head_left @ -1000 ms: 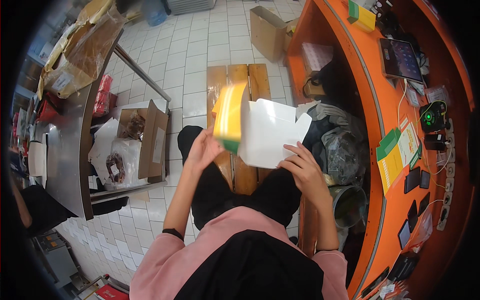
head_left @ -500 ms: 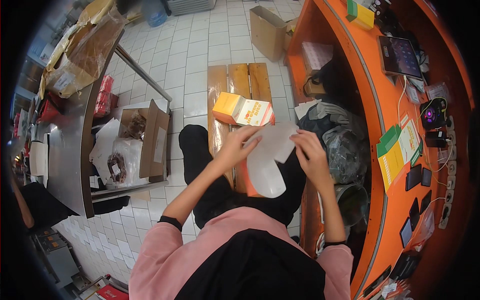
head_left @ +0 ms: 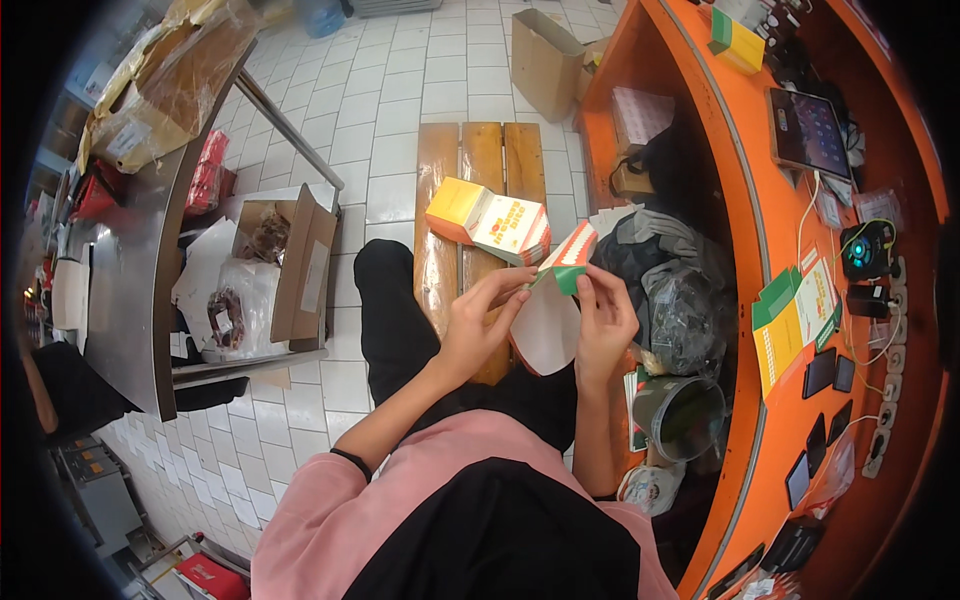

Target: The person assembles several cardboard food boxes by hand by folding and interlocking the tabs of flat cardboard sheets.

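Above my lap I hold a thin cardboard food carton [head_left: 548,332], partly folded. Its white inside faces me, and a green flap with a red-and-white patterned panel stands up at its far end. My left hand [head_left: 482,322] pinches the carton's left edge between thumb and fingers. On the other side my right hand [head_left: 606,322] grips the green flap, thumb toward me. Just beyond, folded yellow, white and red cartons [head_left: 490,218] lie together on a wooden slatted bench [head_left: 436,290] between my legs.
An orange counter [head_left: 725,200] runs along the right, bearing a tablet [head_left: 812,135], several phones and flat cartons [head_left: 795,320]. Under it are plastic-wrapped bundles [head_left: 685,310] and a bucket [head_left: 680,418]. To the left stands a steel table [head_left: 135,300] with an open cardboard box [head_left: 305,265] on its lower shelf.
The carton's far end has been folded up, so its green and red outside now shows. My right hand has moved slightly left and turned upright. The view has shifted a little.
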{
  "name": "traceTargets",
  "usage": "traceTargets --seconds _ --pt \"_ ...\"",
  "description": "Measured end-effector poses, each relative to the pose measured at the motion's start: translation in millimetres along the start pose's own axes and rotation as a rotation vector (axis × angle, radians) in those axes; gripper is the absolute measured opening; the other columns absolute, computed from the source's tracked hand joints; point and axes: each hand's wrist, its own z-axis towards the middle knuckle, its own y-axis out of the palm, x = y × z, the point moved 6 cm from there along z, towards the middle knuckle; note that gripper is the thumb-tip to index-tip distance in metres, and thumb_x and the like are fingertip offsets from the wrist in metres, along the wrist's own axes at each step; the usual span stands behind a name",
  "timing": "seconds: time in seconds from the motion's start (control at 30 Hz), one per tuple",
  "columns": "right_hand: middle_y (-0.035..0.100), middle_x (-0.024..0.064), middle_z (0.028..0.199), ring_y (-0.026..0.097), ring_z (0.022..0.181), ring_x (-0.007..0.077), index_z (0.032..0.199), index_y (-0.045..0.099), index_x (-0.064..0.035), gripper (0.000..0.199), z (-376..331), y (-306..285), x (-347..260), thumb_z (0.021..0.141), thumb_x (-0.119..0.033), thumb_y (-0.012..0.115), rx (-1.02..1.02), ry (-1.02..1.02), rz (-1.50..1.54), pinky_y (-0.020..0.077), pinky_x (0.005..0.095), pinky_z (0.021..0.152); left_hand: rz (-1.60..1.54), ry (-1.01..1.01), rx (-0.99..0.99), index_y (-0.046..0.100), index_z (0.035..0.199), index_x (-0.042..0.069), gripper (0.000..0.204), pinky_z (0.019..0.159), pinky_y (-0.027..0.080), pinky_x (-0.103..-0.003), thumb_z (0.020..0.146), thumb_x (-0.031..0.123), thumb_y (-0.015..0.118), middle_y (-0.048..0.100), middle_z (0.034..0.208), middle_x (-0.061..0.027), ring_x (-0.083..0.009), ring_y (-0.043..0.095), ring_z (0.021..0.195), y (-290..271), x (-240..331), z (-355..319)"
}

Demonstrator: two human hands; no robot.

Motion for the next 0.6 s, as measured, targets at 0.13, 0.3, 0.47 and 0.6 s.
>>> traceTargets --seconds 0.13,0.3,0.47,0.6 --pt "0.062 0.0128 0.093 0.06 0.087 0.016 0.091 0.06 0.0066 0.011 -10.1 0.8 -29.5 0.08 0.01 0.058 0.059 -0.29 -0.142 0.0486 0.0262 0.078 -0.037 0.11 0.07 0.059 0.097 -0.004 0.013 0.082 0.052 -0.03 0.084 -0.002 0.056 0.058 0.102 -0.0109 -0.0211 0.059 0.101 -4.5 19.9 -0.1" --pt "0.064 0.0146 0.088 0.06 0.084 0.0158 0.085 0.06 0.0051 0.012 -23.8 -5.4 -35.7 0.076 0.013 0.061 0.051 -0.322 0.012 0.048 0.0259 0.075 -0.184 0.056 0.078 0.062 0.092 -0.005 0.011 0.082 0.051 -0.029 0.081 -0.004 0.059 0.057 0.1 -0.0107 -0.0234 0.058 0.105 -3.9 42.3 -1.8" --pt "0.065 0.016 0.089 0.062 0.082 0.0159 0.083 0.061 0.0039 0.015 -32.0 -5.1 -38.8 0.072 0.013 0.065 -0.018 -0.339 -0.04 0.0483 0.0259 0.074 -0.269 0.092 0.062 0.064 0.091 -0.003 0.014 0.083 0.05 -0.03 0.077 -0.006 0.063 0.057 0.098 -0.0107 -0.0263 0.058 0.106 -1.7 53.1 -6.4" --pt "0.065 0.0139 0.088 0.061 0.081 0.0153 0.081 0.06 0.0028 0.016 -32.2 -3.6 -34.7 0.071 0.013 0.066 -0.007 -0.267 0.106 0.048 0.026 0.075 -0.185 0.167 0.063 0.065 0.091 -0.002 0.015 0.083 0.05 -0.032 0.076 -0.006 0.064 0.058 0.098 -0.0102 -0.0273 0.059 0.105 -0.9 57.6 -7.4"
